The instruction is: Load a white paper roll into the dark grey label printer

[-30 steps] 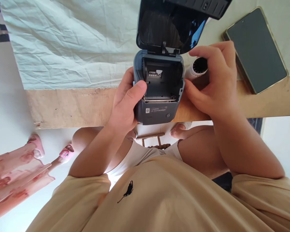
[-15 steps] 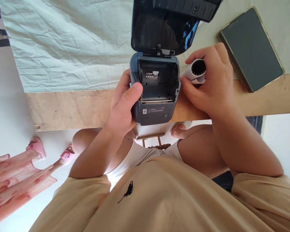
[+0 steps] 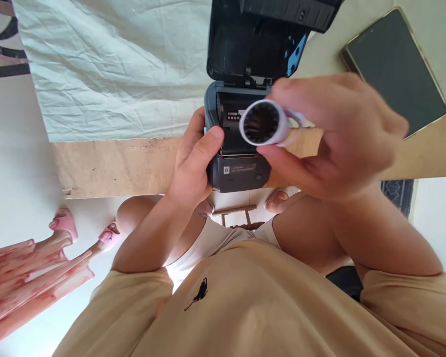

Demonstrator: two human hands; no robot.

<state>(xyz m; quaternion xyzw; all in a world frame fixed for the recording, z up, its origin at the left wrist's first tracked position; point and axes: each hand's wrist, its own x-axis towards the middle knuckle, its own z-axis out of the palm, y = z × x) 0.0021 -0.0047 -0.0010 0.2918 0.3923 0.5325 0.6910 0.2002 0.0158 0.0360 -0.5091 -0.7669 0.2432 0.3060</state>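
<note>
My left hand (image 3: 195,158) grips the left side of a dark label printer (image 3: 240,173), its thumb over the edge of the open compartment. The printer's lid (image 3: 241,44) is swung up and away from me. Between the thumb and fingers of my right hand (image 3: 342,134) is a roll of white label paper (image 3: 282,129) with a black ribbed core facing up. The roll is over the right part of the compartment and hides some of it; whether it touches the printer I cannot tell. A loose paper end curls at the roll's right side.
A smartphone (image 3: 397,69) lies at the right on the pale green cloth (image 3: 115,69). The bare wooden table edge (image 3: 115,168) runs in front of me. At the left a person in pink slippers (image 3: 65,223) stands close by.
My right hand has lifted the paper roll from beside the printer and moved it left over the open compartment. My left hand still holds the printer.
</note>
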